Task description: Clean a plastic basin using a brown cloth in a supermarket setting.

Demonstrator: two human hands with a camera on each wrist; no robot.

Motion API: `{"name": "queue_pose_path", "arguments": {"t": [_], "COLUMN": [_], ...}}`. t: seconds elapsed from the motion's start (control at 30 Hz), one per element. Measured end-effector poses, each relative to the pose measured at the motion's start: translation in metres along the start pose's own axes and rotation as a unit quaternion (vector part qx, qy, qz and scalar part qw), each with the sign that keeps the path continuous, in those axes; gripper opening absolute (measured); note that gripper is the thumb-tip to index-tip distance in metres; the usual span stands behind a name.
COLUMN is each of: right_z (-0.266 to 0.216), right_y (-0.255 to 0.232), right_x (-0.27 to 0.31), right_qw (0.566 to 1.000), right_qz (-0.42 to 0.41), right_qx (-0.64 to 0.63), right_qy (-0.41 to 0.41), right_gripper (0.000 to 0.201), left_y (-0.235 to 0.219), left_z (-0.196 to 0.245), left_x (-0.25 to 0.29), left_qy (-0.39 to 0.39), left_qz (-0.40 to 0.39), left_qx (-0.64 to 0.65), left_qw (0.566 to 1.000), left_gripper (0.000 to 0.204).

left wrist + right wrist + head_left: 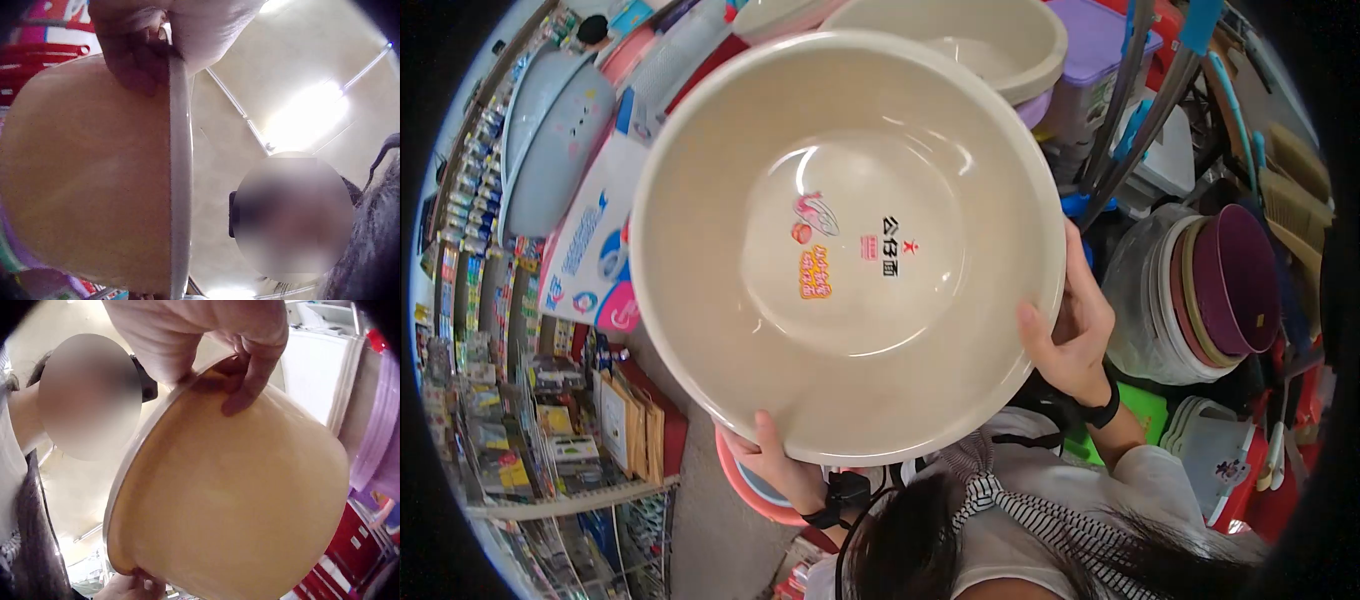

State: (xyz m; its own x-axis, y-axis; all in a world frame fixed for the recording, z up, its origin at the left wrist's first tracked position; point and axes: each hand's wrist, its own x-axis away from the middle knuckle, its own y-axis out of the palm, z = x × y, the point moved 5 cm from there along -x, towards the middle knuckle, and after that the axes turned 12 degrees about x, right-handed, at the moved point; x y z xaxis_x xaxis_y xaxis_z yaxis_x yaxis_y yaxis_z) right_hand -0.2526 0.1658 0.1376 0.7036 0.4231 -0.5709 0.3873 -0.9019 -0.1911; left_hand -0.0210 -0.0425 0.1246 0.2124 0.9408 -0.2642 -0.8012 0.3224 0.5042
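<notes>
A large round cream plastic basin, tilted so its inside faces the head camera, fills the middle of that view. Stickers with a pink figure and Chinese lettering are on its bottom. My left hand grips the rim at the lower left, thumb over the edge; the left wrist view shows its fingers curled against the outer wall. On the right side, my right hand holds the rim with the thumb inside. In the right wrist view its fingers bend round the basin's outside.
Stacked bowls and tubs, a purple one in front, stand at the right. Another cream basin and a lilac-lidded box are behind. Shelves of small goods line the left, beside a blue tub. A pink-rimmed basin sits below.
</notes>
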Motion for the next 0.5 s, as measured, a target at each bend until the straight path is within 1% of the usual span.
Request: {"name": "queue_pose_path", "arguments": {"t": [0.03,0.07,0.1,0.13,0.17,0.2,0.27,0.3,0.33,0.37,0.4,0.43,0.47,0.5], "right_z": [0.005,0.006,0.006,0.005,0.005,0.014,0.056,0.078,0.099,0.110,0.119,0.122,0.126,0.137], "right_y": [0.004,0.004,0.005,0.006,0.005,0.000,-0.013,-0.011,-0.006,0.005,0.013,0.026,0.039,0.052], "right_x": [0.016,0.029,0.039,0.049,0.060,0.069,0.091,0.097,0.101,0.104,0.107,0.112,0.121,0.133], "right_qw": [0.999,0.999,0.998,0.995,0.989,0.988,0.973,0.965,0.953,0.951,0.950,0.936,0.912,0.916], "right_qz": [-0.009,-0.021,-0.059,-0.098,-0.101,-0.113,-0.171,-0.198,-0.222,-0.247,-0.252,-0.314,-0.373,-0.361], "right_qx": [-0.021,-0.023,-0.016,-0.009,-0.059,-0.060,-0.093,-0.046,0.003,0.080,0.081,0.125,0.167,0.173], "right_qy": [0.032,0.041,0.034,0.026,0.085,0.092,0.124,0.166,0.206,0.167,0.166,0.101,0.036,-0.019], "right_gripper": [0.078,0.078,0.079,0.080,0.067,0.067,0.051,0.045,0.039,0.042,0.042,0.043,0.045,0.047], "left_y": [-0.011,-0.021,-0.032,-0.045,-0.057,-0.068,-0.085,-0.088,-0.087,-0.084,-0.085,-0.085,-0.085,-0.083], "left_z": [0.002,0.003,0.003,0.001,-0.002,-0.004,-0.011,-0.011,-0.012,-0.014,-0.017,-0.020,-0.023,-0.028], "left_x": [0.010,0.020,0.029,0.038,0.047,0.052,0.054,0.055,0.055,0.053,0.051,0.050,0.048,0.047], "left_qy": [-0.025,-0.053,-0.058,-0.079,-0.100,-0.104,-0.151,-0.151,-0.153,-0.155,-0.155,-0.145,-0.137,-0.140], "left_qz": [-0.007,-0.013,-0.001,0.022,0.044,0.056,0.096,0.103,0.086,0.067,0.072,0.063,0.053,0.050], "left_qx": [-0.019,-0.038,-0.044,-0.041,-0.038,-0.042,0.040,0.038,0.051,0.065,0.066,0.038,0.010,0.013], "left_qw": [0.999,0.998,0.997,0.996,0.993,0.992,0.983,0.982,0.983,0.983,0.983,0.987,0.989,0.989], "left_gripper": [0.066,0.064,0.064,0.059,0.055,0.055,0.053,0.053,0.056,0.059,0.059,0.059,0.059,0.059]}}
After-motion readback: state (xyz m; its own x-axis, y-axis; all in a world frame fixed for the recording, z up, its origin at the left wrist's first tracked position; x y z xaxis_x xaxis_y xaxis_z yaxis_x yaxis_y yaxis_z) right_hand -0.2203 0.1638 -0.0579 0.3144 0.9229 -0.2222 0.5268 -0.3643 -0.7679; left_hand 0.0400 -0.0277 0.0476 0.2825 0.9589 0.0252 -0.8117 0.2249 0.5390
